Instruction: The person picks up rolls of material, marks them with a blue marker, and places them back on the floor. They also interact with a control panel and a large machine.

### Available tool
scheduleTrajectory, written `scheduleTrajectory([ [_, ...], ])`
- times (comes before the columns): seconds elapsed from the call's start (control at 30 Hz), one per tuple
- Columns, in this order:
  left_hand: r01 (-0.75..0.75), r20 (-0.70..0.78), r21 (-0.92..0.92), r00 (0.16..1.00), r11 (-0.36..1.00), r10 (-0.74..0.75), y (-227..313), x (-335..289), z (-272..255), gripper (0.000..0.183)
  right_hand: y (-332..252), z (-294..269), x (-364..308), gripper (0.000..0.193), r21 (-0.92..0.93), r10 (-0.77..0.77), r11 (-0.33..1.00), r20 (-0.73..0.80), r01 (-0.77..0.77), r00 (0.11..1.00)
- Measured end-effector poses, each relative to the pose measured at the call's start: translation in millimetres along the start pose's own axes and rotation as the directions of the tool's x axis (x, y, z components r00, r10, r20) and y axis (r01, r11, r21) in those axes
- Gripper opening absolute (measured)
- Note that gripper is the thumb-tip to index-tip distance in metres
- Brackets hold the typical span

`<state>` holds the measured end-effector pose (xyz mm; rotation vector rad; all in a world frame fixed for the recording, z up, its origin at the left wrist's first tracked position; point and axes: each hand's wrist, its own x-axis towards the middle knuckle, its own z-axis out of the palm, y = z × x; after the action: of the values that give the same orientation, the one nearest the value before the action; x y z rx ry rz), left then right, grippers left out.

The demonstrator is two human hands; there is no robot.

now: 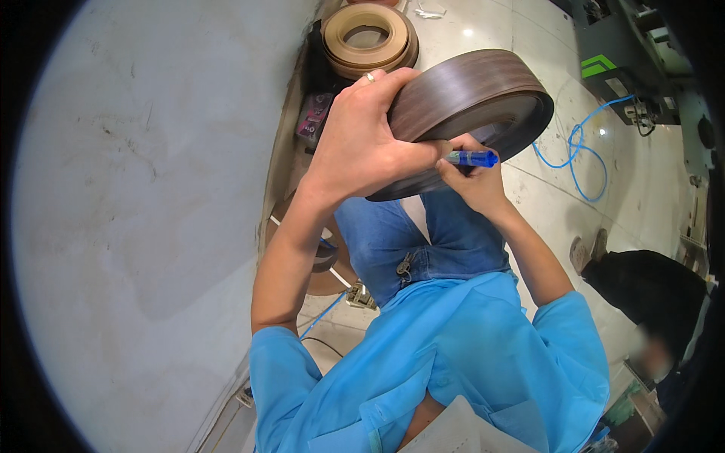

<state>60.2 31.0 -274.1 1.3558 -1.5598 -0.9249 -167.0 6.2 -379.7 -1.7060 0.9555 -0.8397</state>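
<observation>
Head view shows us the brown wood-grain edge-banding roll (pixel 470 81) at one o'clock, our left hand (pixel 359 140) clamped on its rim. Our right hand (pixel 482 181) pinches a blue pen (pixel 473 158) at the roll's opening; its tip is hidden. We judge that marking is in hand; the next move calls for a steady roll and light pressure.

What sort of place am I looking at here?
Probably a workshop: the left hand holds a wood-patterned roll, tan and brown rolls are stacked beyond, and what looks like a dark machine stands near a looped blue hose or cable.
</observation>
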Motion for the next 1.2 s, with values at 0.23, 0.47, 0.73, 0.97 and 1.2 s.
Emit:
scheduleTrajectory([
  [0.23, -0.008, 0.000, -0.012, 1.000, 1.000, 0.008, -1, 0, -2, 0.063, -2, -1, 0, 0.014, -0.054, 0.025, 0.998, -0.143, -0.033, 0.989],
  [0.47, -0.032, -0.009, 0.029, 0.999, 0.999, 0.032, -1, 1, -1, 0.063, -5, -4, 2, 0.015, -0.149, -0.037, 0.988, -0.043, 0.030, 0.998],
  [0.73, 0.008, -0.011, 0.013, 1.000, 1.000, -0.008, -5, 1, -3, 0.063, 3, -3, -3, 0.017, -0.044, 0.061, 0.997, -0.017, -0.062, 0.998],
  [0.97, 0.046, -0.134, -0.100, 0.989, 0.994, -0.060, -9, -5, -7, 0.060, -54, -57, -4, 0.025, 0.397, -0.172, 0.867, -0.326, 0.300, 0.930],
  [1.2, 0.162, -0.198, -0.754, 0.868, 0.637, -0.455, -74, -43, -40, 0.048, -90, -125, 75, 0.038, -0.041, -0.555, 0.776, -0.518, 0.629, 0.651],
])
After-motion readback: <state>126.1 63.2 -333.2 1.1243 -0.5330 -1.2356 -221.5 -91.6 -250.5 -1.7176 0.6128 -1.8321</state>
